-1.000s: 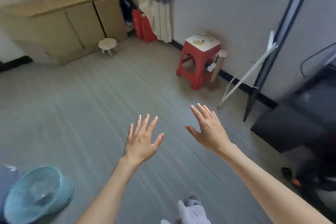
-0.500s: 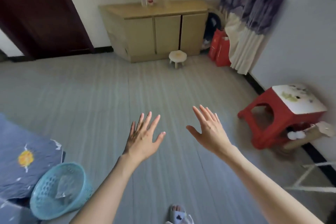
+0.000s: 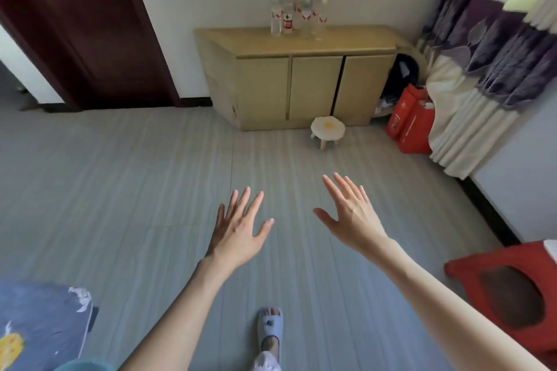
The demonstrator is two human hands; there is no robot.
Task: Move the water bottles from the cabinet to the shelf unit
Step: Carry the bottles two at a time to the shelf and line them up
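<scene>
Several clear water bottles (image 3: 297,14) with red-and-white labels stand bunched on top of a low tan cabinet (image 3: 313,89) against the far wall. My left hand (image 3: 239,230) and my right hand (image 3: 351,215) are stretched out in front of me over the grey floor, fingers straight and spread, holding nothing. Both hands are well short of the cabinet. No shelf unit is in view.
A small white stool (image 3: 327,131) stands on the floor before the cabinet. Red bags (image 3: 411,123) and a striped curtain (image 3: 488,69) are at the right, a red plastic stool (image 3: 512,295) at the near right. A dark door (image 3: 78,27) is at the left, bedding (image 3: 39,322) at the near left.
The view has swung left and moved closer, so the cabinet with the bottles is now straight ahead. My hands stay spread and empty in the same pose.
</scene>
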